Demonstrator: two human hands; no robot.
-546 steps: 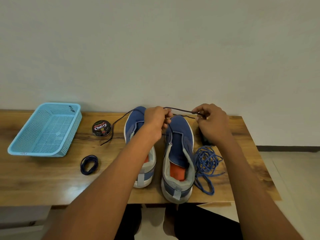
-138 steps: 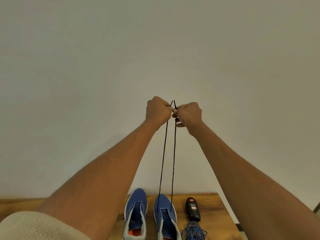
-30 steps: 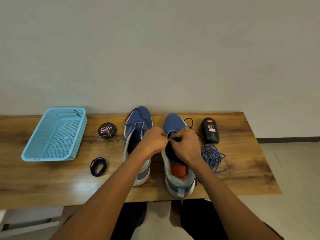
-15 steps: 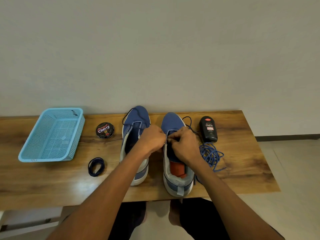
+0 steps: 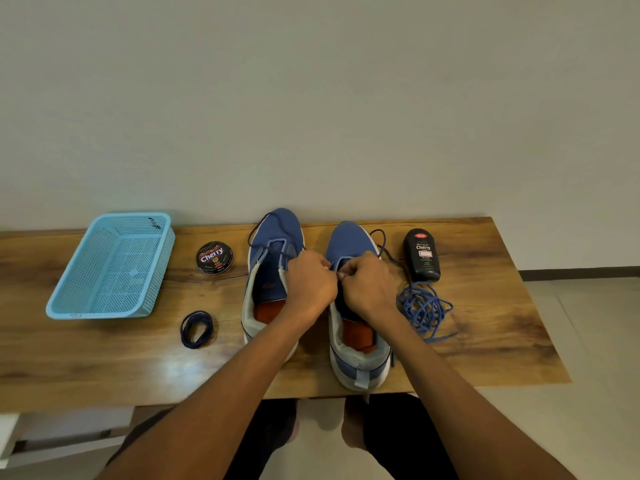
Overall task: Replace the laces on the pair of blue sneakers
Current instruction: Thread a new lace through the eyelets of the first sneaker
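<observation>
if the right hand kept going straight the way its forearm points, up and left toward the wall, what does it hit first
Most likely the left hand, whose knuckles already sit against the right hand above the right sneaker. Depth is hard to judge from this view.

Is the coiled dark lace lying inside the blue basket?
No, the coiled dark lace lies on the table, outside the basket.

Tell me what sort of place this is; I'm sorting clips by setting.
Probably a room in a home, used as a shoe-care spot: a wooden table against a plain wall, with a Cherry polish tin, a polish bottle and a blue basket.
</observation>
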